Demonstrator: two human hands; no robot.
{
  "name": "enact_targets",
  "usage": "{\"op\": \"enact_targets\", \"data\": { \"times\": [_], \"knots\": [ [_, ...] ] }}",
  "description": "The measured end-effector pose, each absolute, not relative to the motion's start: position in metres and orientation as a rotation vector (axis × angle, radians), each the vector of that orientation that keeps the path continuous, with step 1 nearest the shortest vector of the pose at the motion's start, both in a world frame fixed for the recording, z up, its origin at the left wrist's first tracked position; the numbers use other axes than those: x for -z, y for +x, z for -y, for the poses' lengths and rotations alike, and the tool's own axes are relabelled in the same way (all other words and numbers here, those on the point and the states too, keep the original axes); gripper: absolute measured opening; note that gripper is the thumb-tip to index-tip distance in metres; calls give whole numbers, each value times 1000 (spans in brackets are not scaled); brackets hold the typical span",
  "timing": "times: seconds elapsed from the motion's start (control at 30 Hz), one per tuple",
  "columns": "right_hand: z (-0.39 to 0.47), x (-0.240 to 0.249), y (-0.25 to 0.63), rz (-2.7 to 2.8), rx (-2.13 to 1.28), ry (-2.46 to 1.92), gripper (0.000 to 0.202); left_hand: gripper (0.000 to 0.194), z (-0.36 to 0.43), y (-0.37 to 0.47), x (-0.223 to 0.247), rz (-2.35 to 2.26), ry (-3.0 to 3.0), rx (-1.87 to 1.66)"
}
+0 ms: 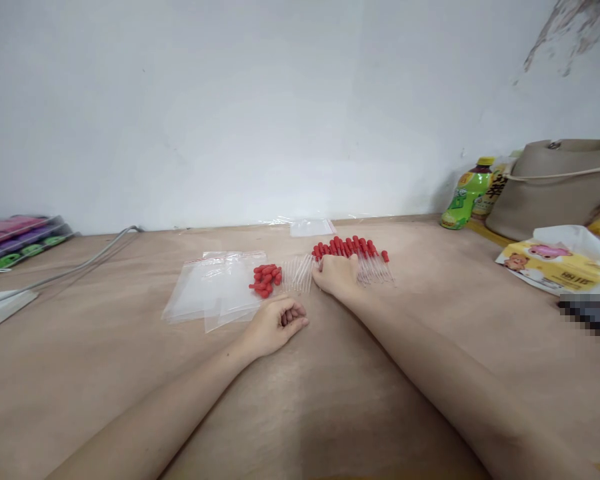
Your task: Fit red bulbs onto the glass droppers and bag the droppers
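Note:
My left hand (pixel 279 325) rests on the table with its fingers curled and the palm turned partly up; nothing shows in it. Just beyond it is a small pile of red rubber caps (pixel 266 280), beside overlapping clear zip bags (pixel 205 290). My right hand (pixel 336 275) is over a row of thin clear tubes, its fingertips pressed down and whatever they hold hidden. Bare clear tubes (pixel 297 274) lie to its left. Red-capped droppers (pixel 375 268) lie in a row behind it and to its right.
Near the wall lies another clear bag (pixel 311 228). A green bottle (pixel 467 193), a beige bag (pixel 555 187), a yellow tissue pack (pixel 563 260) and a dark blurred object (pixel 593 317) stand or lie right. At left are a cable (pixel 87 258), a white strip (pixel 5 310) and colourful packs (pixel 20 240).

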State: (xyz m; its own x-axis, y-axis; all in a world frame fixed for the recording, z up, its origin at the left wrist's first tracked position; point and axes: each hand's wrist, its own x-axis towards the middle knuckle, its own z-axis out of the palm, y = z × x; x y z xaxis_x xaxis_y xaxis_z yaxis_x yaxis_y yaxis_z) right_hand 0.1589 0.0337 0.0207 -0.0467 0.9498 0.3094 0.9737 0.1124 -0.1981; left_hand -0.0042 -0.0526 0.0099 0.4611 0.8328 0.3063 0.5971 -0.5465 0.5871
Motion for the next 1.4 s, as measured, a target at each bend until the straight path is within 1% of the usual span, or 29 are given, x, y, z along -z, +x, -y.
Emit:
{"op": "enact_targets", "data": {
  "times": [0.2, 0.3, 0.43, 0.57, 0.8, 0.93, 1.03, 1.2, 1.3, 1.4],
  "knots": [
    [-31, -26, 150, 2106, 183, -1927, 22, 7, 53, -4, -7, -1220, 2355, -819],
    [-30, -27, 145, 2131, 196, -1938, 18, 7, 49, -10, -8, -1318, 2494, -986],
    [-29, -27, 144, 2147, 173, -1947, 16, 8, 34, -29, -16, -1563, 2627, -1258],
    [-26, -25, 145, 2150, 132, -1938, 20, 9, 22, -46, -16, -1771, 2547, -1241],
    [-23, -33, 152, 2105, -5, -1969, 25, 8, 17, -50, -7, -1738, 2401, -1232],
    [-13, -40, 167, 2029, 0, -1972, 32, 10, 17, -49, -9, -1789, 2370, -1182],
    [1, -32, 185, 1998, 63, -1825, 30, 9, 18, -49, -14, -1763, 2399, -1239],
    [24, 1, 214, 2033, 125, -1372, 25, 9, 32, -34, -18, -1622, 2262, -1354],
    [31, 13, 220, 2004, 75, -1167, 26, 12, 44, -16, -13, -1399, 2115, -1369],
    [34, 13, 218, 2039, 2, -1003, 29, 19, 52, -2, -7, -1131, 1999, -1230]
  ]
}}
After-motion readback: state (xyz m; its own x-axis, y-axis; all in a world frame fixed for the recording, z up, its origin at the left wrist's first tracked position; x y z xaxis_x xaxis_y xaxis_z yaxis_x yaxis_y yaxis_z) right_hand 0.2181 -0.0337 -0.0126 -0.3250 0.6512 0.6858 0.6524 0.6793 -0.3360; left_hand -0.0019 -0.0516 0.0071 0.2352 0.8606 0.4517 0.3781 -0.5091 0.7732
